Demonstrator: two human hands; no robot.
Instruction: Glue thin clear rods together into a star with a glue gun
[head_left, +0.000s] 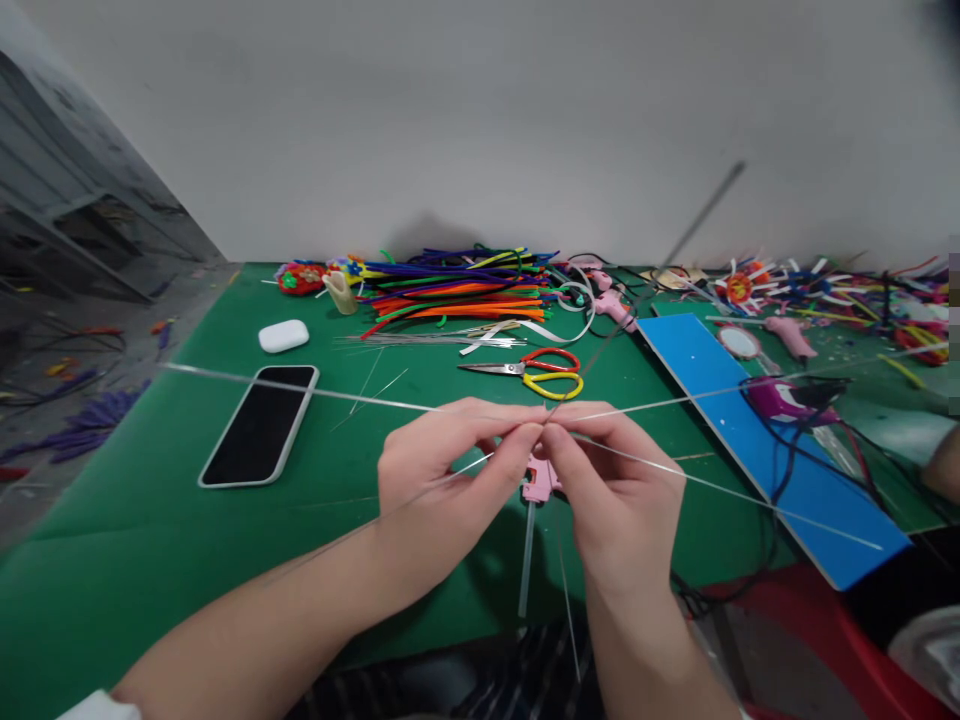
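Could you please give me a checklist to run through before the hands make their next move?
1. Crossing pinched by left hand and right hand: ok, fingertips meet on the thin rods.
2. Rods fanned outward: ok.
3. Scissors within reach: ok, probably; they lie just beyond the hands.
4. Pink glue gun in full view: not ok, the hands partly hide it.
5. Glue gun hot: cannot tell.
6. Rod clear of the phone: cannot tell; it passes across it in view.
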